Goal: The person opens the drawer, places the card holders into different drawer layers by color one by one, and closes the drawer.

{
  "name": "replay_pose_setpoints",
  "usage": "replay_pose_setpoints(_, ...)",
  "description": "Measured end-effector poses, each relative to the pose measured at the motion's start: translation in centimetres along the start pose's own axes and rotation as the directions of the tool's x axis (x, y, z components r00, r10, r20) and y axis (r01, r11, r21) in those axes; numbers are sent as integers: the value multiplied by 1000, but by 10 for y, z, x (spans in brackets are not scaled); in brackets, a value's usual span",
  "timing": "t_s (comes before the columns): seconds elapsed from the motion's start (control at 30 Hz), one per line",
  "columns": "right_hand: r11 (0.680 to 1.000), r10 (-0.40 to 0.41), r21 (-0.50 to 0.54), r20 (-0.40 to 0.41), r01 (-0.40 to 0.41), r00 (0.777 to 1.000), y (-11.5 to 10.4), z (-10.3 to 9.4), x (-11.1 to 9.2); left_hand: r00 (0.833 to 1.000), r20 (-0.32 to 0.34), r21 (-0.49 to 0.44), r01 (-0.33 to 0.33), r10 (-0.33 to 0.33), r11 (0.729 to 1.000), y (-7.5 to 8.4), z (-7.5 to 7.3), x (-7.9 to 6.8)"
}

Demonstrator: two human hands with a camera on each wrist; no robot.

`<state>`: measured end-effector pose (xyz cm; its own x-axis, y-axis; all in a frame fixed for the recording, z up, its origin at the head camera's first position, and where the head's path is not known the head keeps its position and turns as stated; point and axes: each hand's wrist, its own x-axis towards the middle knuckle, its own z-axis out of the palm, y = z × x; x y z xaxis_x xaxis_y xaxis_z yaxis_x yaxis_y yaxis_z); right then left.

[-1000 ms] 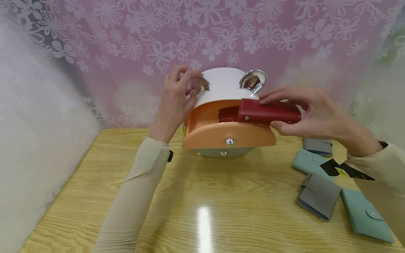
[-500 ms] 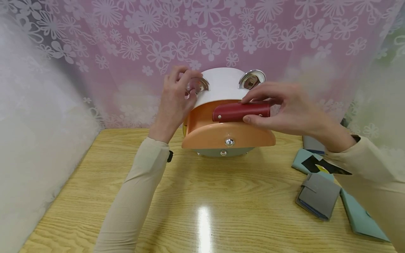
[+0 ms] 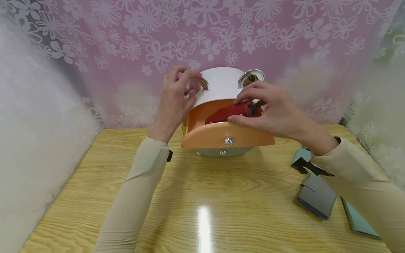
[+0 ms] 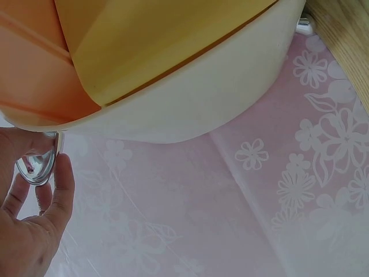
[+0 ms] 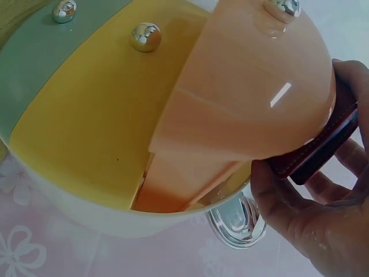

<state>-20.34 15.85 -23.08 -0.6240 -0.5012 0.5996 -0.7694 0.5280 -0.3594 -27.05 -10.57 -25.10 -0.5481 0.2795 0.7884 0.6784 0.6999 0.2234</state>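
Observation:
A rounded white cabinet (image 3: 223, 80) with chrome ears and coloured drawers stands at the back of the table. Its orange top drawer (image 3: 202, 136) is pulled out. My left hand (image 3: 173, 105) holds the left chrome ear (image 3: 198, 83) between thumb and fingers. The right hand (image 3: 275, 109) grips a red leather wallet (image 3: 226, 113) with snap studs, its far end lowered into the drawer at a tilt. In the right wrist view, the dark-looking wallet (image 5: 320, 151) sits between thumb and fingers beside the drawer front. The drawer's floor is mostly hidden.
Under and beside my right forearm lie a grey wallet (image 3: 316, 196) and green wallets (image 3: 359, 219), partly covered by the sleeve. A yellow drawer (image 5: 109, 109) and a green drawer (image 5: 46, 63) are closed below the orange one. A flowered pink curtain (image 3: 126, 45) hangs behind.
The right hand has moved left, carrying the red wallet from the drawer's right side inward and tilting it down into the drawer. My left hand keeps its hold on the ear.

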Motion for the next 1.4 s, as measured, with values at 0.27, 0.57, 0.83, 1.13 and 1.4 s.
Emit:
replay_pose_setpoints(0.27,999,-15,50,-19,16,1000,0,-4,-2,1000,7,-5,3,-3,1000,-1,2,1)
replay_pose_setpoints(0.57,1000,-9,9,-16,9,1000,1,-6,-9,999,24,-8,30,-30,1000,-1,1,0)
replay_pose_setpoints(0.83,979,-200,-61,-70,196,977,2,-3,-16,999,22,-8,29,-29,1000,-1,2,1)
replay_pose_setpoints(1.13,894,-406,-266,-146,359,902,-5,2,-29,1000,20,0,18,-18,1000,0,0,0)
replay_pose_setpoints(1.4,801,-531,-403,-138,443,836,-14,13,-42,999,16,2,29,-29,1000,1,0,-1)
